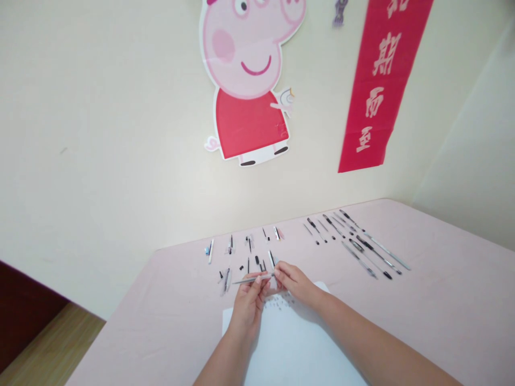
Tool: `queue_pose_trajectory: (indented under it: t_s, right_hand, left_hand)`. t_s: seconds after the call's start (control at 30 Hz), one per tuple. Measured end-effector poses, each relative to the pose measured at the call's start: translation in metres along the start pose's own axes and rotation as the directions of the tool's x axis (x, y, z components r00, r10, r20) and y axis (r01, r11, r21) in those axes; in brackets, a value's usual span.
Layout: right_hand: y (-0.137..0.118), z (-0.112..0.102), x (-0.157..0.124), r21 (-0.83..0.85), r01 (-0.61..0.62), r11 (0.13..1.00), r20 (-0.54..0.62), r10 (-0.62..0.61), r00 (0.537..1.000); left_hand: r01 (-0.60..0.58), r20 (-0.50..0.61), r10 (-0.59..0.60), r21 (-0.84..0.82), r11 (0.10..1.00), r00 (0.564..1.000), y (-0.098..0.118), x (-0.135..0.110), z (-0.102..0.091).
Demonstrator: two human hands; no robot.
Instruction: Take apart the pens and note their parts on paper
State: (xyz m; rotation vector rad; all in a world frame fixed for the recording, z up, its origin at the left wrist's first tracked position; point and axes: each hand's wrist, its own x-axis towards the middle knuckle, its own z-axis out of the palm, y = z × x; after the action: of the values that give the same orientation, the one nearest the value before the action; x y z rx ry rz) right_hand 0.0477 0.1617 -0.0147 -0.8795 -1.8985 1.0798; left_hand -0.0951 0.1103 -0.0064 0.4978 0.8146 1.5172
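Note:
Over the near end of the parts, my left hand point(251, 303) has its fingers closed around a slim grey pen point(246, 280), whose tapered end points left. My right hand point(293, 280) pinches the pen's right end, so both hands share it. Whether a separate small part sits in the right fingertips is hidden. Beneath the hands lies a white sheet point(298, 348) with several small grey bits point(279, 303) scattered near its far edge. Just beyond the fingers are black pen parts and a cap point(257, 260).
Pen parts lie in small groups, including a white pen barrel point(211, 251) at the left and clear pieces point(227, 280). Several black-capped pens and rods point(380, 254) lie at the right on the pink tablecloth point(450, 300). A wall point(132, 161) rises behind the table.

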Motion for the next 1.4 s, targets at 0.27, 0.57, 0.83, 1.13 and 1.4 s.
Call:
queue_pose_trajectory:
  t_s: [0.27, 0.57, 0.83, 1.13, 1.4]
  right_hand:
    - [-0.005, 0.0, 0.0006, -0.006, -0.006, 1.0, 0.01, 0.006, 1.0]
    - [-0.0004, 0.0015, 0.0013, 0.267, -0.16, 0.95, 0.112, 0.134, 0.985]
    - [-0.0065, 0.0008, 0.0019, 0.44, -0.322, 0.838, 0.215, 0.25, 0.944]
    - [-0.0039, 0.0025, 0.0003, 0.206, -0.119, 0.971, 0.086, 0.104, 0.991]
    - [-0.0019, 0.0019, 0.0023, 0.321, -0.241, 0.916, 0.16, 0.198, 0.967]
  left_hand:
    - [-0.026, 0.028, 0.025, 0.059, 0.998, 0.999, 0.0015, -0.0027, 0.0018]
    - [-0.084, 0.051, 0.077, 0.159, 0.984, 0.996, 0.0002, -0.0031, 0.0003]
    - [-0.109, 0.086, 0.094, 0.192, 0.975, 0.992, -0.0005, -0.004, -0.0007]
    - [-0.043, 0.051, 0.038, 0.108, 0.993, 0.998, -0.0004, -0.0011, -0.0014]
    - [-0.091, 0.071, 0.079, 0.179, 0.98, 0.994, 0.0004, -0.0039, -0.0001]
